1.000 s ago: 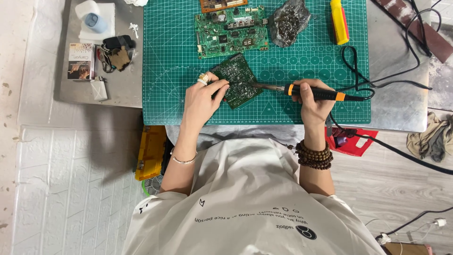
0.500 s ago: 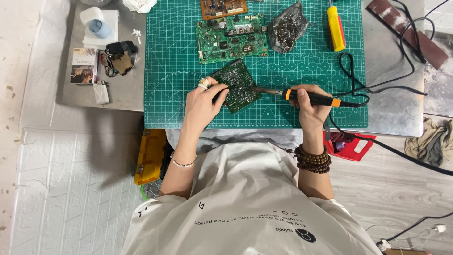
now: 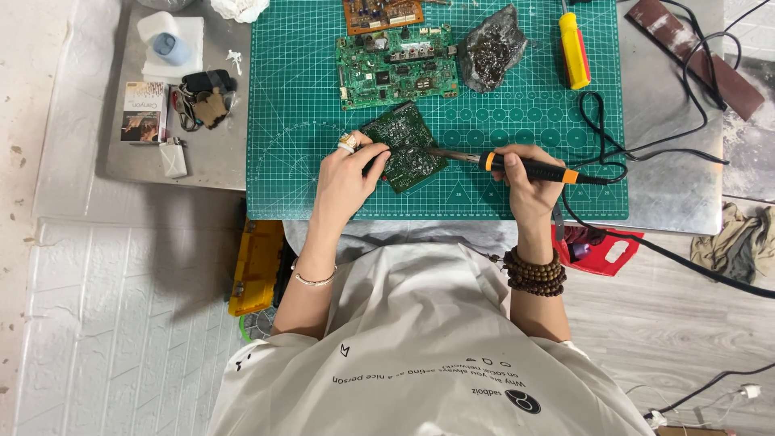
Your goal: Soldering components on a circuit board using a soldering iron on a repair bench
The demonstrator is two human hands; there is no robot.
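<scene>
Soldering iron point(image 3: 525, 167) nearer small board point(image 3: 406, 146) now

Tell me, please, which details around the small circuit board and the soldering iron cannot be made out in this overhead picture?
- Head view: the iron's tip on the small circuit board is too small to show whether it touches a joint.
- The left hand covers the board's left corner.
- The right hand hides the middle of the soldering iron.
- The orange board is cut off by the top edge.
- The cable leaves the right edge.
</scene>
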